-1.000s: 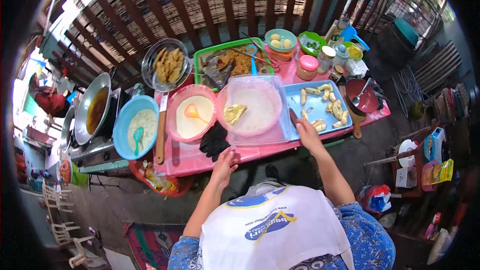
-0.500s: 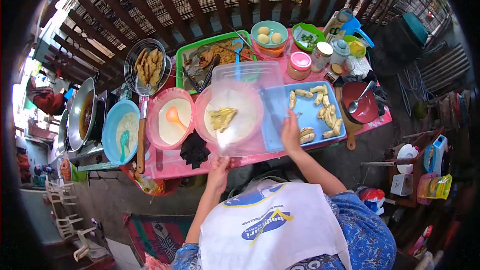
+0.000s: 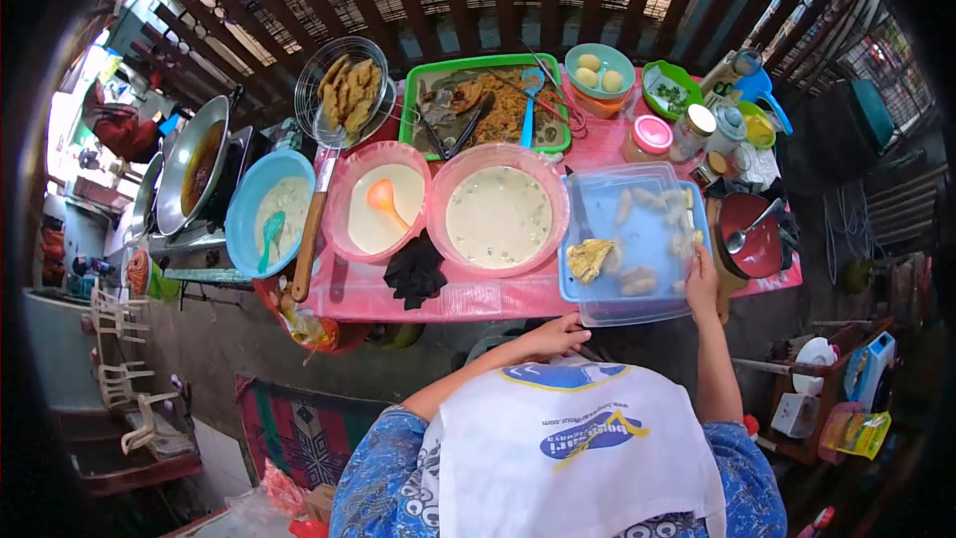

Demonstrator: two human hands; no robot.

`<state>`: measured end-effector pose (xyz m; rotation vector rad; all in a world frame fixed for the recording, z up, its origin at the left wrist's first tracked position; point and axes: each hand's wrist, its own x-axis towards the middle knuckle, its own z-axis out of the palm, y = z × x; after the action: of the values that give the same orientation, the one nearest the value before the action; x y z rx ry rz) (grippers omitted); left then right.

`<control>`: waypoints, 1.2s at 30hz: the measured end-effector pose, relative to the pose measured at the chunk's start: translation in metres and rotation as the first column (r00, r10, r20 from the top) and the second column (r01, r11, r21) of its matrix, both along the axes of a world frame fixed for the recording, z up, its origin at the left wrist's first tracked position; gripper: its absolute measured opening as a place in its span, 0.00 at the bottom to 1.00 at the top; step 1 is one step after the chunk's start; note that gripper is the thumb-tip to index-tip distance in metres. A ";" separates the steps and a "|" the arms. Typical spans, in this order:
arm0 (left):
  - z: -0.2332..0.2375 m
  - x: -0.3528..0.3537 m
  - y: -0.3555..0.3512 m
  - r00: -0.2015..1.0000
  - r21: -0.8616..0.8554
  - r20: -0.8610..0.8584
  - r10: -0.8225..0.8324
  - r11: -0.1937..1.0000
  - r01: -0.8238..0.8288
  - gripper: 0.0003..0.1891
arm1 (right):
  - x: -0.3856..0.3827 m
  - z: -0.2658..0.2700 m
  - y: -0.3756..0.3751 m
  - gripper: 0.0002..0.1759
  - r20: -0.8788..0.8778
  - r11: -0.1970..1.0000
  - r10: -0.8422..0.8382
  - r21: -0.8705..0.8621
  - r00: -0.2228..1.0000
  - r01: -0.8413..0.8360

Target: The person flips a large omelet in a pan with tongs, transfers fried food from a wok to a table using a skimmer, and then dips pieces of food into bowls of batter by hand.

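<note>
A clear plastic tray (image 3: 637,315) lies over the blue tray (image 3: 581,204), with a yellow-brown flattened piece (image 3: 590,259) in its left part. Peeled bananas (image 3: 637,282) show blurred through the clear plastic. At the near left corner of the clear tray, my left hand (image 3: 558,338) has its fingers closed on the edge. My right hand (image 3: 702,284) grips the right edge, with its fingertips beside the bananas. Left of the trays stands a pink basin (image 3: 558,229) of pale batter with green bits.
Farther left are a pink bowl with an orange ladle (image 3: 382,197), a blue basin (image 3: 239,219) and a wok (image 3: 204,164). Behind stand a wire basket of fried pieces (image 3: 351,95) and a green tray (image 3: 413,105). Jars (image 3: 652,135) and a red bowl (image 3: 754,239) are right.
The clear tray with the yellow-brown piece has moved right, from above the pink basin to over the blue tray. Both hands have moved right with it, and the view has shifted.
</note>
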<state>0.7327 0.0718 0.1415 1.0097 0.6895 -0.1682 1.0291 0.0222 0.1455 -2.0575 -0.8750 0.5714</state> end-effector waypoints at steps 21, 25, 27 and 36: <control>-0.078 -0.095 0.007 0.851 -0.243 0.206 -0.483 0.817 0.523 0.22 | -0.203 0.075 -0.050 0.17 -0.834 0.822 0.371 0.090 0.408 -0.563; -0.073 -0.081 0.002 0.823 -0.181 0.175 -0.541 0.804 0.567 0.22 | -0.198 -0.036 -0.119 0.17 -0.863 0.744 0.221 -0.152 0.455 -0.650; -0.067 -0.064 0.001 0.793 -0.149 0.141 -0.592 0.779 0.609 0.22 | -0.188 -0.070 -0.159 0.20 -0.806 0.745 0.132 -0.303 0.576 -0.594; -0.040 0.082 -0.070 0.522 0.011 -0.054 -0.851 0.522 0.853 0.21 | -0.121 0.021 -0.220 0.11 -0.252 0.809 0.241 -0.482 0.937 -0.337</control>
<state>0.8151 0.0018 0.1015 1.3226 0.1567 -1.0670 0.9080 -0.1974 0.1670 -2.3060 -1.0149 1.2637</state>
